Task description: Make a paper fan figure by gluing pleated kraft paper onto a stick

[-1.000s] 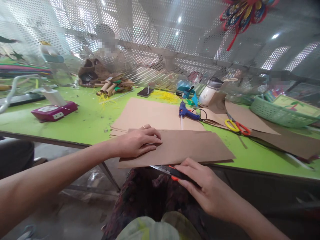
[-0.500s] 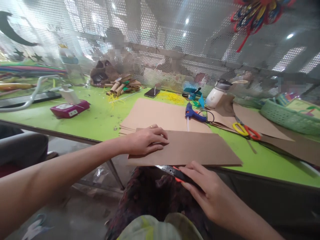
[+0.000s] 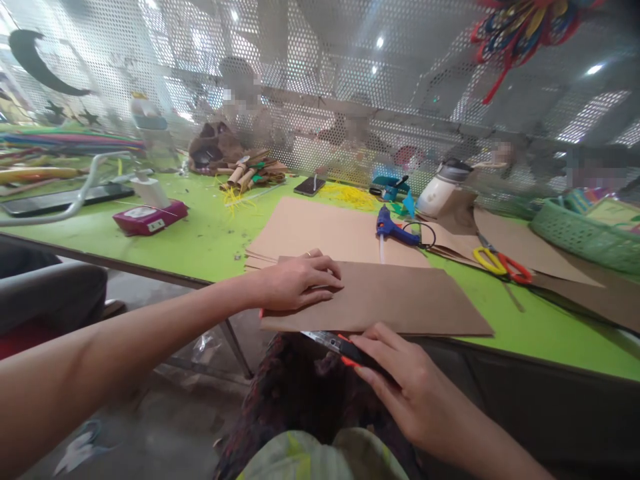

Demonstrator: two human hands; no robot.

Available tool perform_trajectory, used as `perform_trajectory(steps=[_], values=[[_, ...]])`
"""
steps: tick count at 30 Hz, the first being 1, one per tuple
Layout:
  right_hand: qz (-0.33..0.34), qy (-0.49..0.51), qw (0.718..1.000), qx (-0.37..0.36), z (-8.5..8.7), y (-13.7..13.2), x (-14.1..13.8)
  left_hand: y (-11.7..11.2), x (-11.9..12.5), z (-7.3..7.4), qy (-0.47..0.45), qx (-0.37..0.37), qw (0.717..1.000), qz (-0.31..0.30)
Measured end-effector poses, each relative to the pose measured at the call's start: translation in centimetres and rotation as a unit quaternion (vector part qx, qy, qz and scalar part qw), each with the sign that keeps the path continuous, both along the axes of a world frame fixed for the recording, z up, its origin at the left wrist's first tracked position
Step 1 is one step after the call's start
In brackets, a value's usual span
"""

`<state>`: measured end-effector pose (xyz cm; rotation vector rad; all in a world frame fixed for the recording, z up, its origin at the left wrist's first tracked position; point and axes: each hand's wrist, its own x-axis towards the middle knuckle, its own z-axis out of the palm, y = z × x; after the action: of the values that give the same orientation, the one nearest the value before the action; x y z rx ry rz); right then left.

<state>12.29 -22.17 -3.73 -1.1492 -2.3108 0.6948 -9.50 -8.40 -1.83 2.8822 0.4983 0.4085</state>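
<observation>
My left hand [image 3: 300,283] lies on a brown cardboard sheet [image 3: 400,300] at the near edge of the green table [image 3: 200,240], fingers flat and pressing it down. My right hand [image 3: 400,380] is closed round a utility knife [image 3: 335,345] with a black and orange handle. Its metal blade runs along the sheet's near edge, which hangs over the table toward my lap.
More cardboard sheets [image 3: 320,230] lie behind. A blue glue gun [image 3: 395,230], yellow-and-red scissors [image 3: 497,263], a white bottle [image 3: 443,190], a phone [image 3: 310,185], a green basket [image 3: 585,237] and a pink device [image 3: 150,217] sit on the table. A perforated screen stands at the back, people behind it.
The view has shifted slightly left, so everything sits further right in the picture. Both hands keep their places on the cardboard and the knife.
</observation>
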Motion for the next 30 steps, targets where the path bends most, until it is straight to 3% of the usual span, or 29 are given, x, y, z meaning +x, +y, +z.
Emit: perform_trajectory(steps=[30], values=[[0.020, -0.033, 0.999, 0.035, -0.7, 0.2, -2.9, 0.2, -0.1, -0.3, -0.008, 0.000, 1.000, -0.004]])
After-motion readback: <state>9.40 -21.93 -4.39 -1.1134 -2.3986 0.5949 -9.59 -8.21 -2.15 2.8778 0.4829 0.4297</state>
